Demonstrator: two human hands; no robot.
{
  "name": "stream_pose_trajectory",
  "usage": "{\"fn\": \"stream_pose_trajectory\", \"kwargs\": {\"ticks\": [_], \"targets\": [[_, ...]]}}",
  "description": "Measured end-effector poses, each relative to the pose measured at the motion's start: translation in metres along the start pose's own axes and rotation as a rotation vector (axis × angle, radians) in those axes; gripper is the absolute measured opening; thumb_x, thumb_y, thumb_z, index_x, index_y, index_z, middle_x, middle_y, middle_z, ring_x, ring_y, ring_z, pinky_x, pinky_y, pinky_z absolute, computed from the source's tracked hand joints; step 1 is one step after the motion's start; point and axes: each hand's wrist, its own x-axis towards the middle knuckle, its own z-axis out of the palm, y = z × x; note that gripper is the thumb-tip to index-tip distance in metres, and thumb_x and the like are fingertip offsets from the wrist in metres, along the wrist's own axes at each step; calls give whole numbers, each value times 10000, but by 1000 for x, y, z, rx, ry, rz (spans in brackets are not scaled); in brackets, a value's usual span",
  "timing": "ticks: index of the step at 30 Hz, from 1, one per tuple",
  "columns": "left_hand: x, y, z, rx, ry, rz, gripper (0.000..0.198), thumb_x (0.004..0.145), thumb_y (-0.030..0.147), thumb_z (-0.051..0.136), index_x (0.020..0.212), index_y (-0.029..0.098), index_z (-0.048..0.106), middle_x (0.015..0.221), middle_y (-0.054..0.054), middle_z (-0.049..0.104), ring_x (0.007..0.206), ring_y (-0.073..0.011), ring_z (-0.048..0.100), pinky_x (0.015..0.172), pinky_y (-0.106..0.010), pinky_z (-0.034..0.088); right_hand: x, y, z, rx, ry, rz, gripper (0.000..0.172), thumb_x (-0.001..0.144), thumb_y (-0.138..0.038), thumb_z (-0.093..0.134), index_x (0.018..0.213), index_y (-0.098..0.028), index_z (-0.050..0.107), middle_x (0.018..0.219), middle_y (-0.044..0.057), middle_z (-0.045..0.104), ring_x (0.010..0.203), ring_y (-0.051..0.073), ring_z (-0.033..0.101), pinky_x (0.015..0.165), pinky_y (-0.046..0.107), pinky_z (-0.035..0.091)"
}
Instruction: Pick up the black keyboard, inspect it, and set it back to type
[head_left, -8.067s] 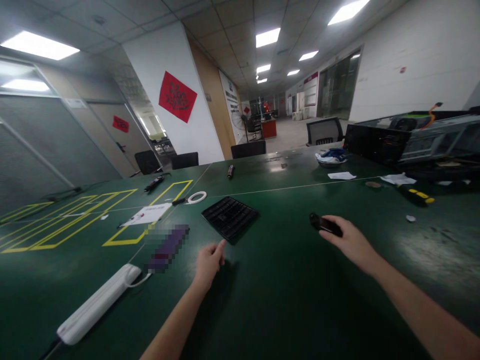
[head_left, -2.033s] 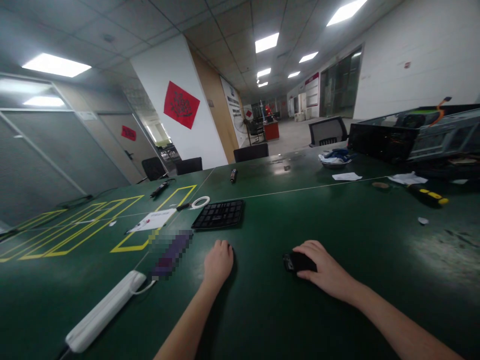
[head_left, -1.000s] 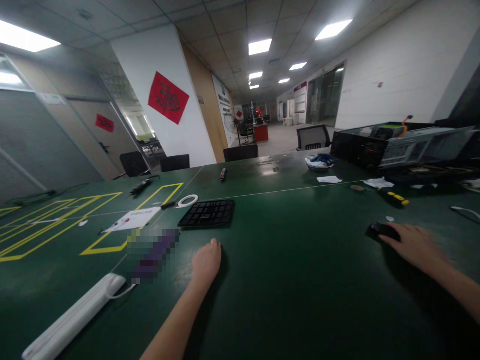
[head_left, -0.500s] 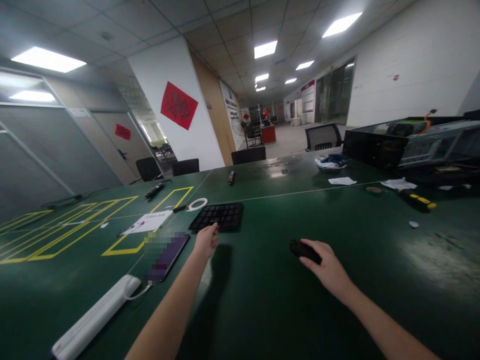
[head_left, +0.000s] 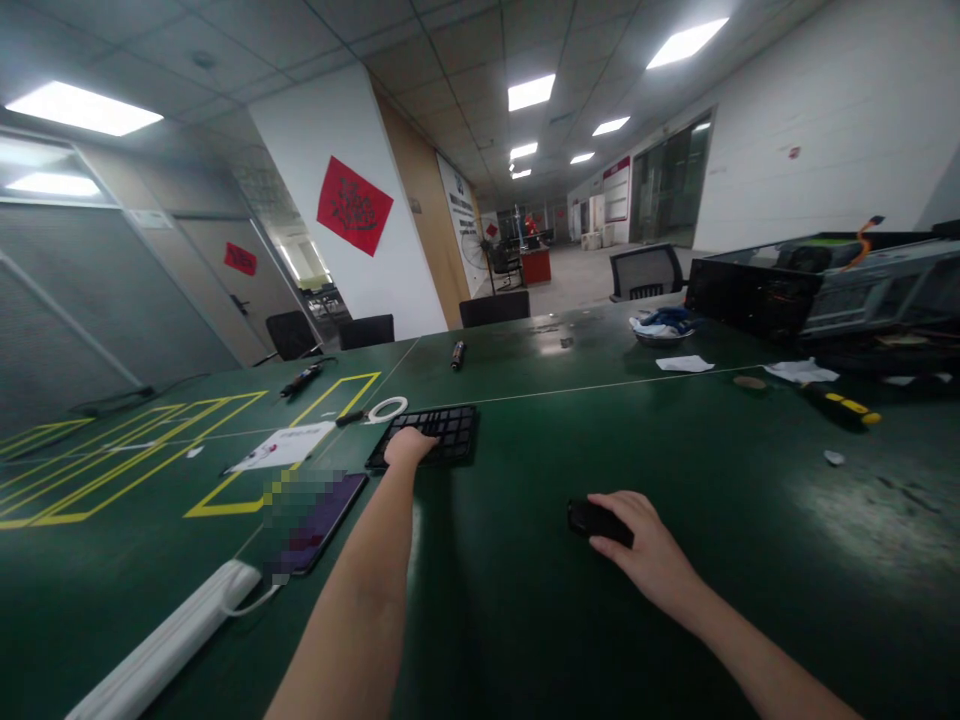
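My left hand (head_left: 409, 446) is over a black gridded tray (head_left: 459, 436) with many small compartments. Its fingers look pinched together at the tray, and whatever is between them is too small or hidden to name. In my right hand (head_left: 634, 535) is a short, rounded black handheld device (head_left: 589, 518), with the thumb along its near side and the fingers over its top. It is low over the green table (head_left: 510, 590), to the right of the tray. I cannot tell whether the device touches the tabletop.
Left of the tray lie a white ring (head_left: 388, 409), a paper sheet (head_left: 281, 447), a tablet-like device (head_left: 330, 520) and a long white power strip (head_left: 165, 640). A dark cylinder (head_left: 458, 355) lies farther back. At right are a yellow-black screwdriver (head_left: 840, 405), a bowl (head_left: 660, 335) and an open computer case (head_left: 757, 295).
My left hand has moved forward from the tray's near edge to over its compartments. My right hand, still gripping the black device, has shifted slightly nearer and left. The view has turned a little.
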Motion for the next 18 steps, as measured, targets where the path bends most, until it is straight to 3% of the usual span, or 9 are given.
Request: {"fn": "stream_pose_trajectory", "kwargs": {"ticks": [3,5,9,11,13,18], "targets": [[-21,5,4,-43,38,33,437,620,446,569,847,79,630,981,-209,610,921,-318,561,675,-331,431,-1,-1,-2,39,10,8,456,718,-347,503,1161,-295,405,1237,20,321,1136,211,340,965,418,341],[-47,11,10,-100,49,115,433,654,477,526,823,92,632,907,-173,635,860,-286,582,643,-309,429,-1,-1,-3,71,22,4,453,714,-336,510,1154,-288,414,1223,27,327,1129,208,347,971,416,333],[-117,21,31,-282,6,381,366,706,473,492,876,170,606,791,-31,643,713,-147,590,602,-216,420,-1,0,-5,134,17,-46,439,720,-349,510,1145,-295,415,1213,28,334,1117,198,369,974,413,334],[-153,25,41,-528,-59,588,343,688,426,539,871,142,591,735,-35,621,646,-141,565,568,-229,415,0,3,-3,190,3,-142,424,727,-351,509,1135,-282,419,1205,30,354,1126,190,371,990,399,326],[-180,28,49,-637,-104,672,334,677,401,564,876,134,579,728,-38,601,624,-136,539,562,-241,410,0,8,0,259,-25,-235,425,720,-342,526,1126,-263,428,1206,36,382,1151,193,361,1005,388,315],[-205,31,54,-656,-188,750,334,666,390,586,883,138,565,753,-37,564,664,-140,509,587,-249,399,-1,19,11,495,-101,-316,485,691,-400,553,1131,-234,437,1113,71,504,1068,230,459,921,427,400]]}}
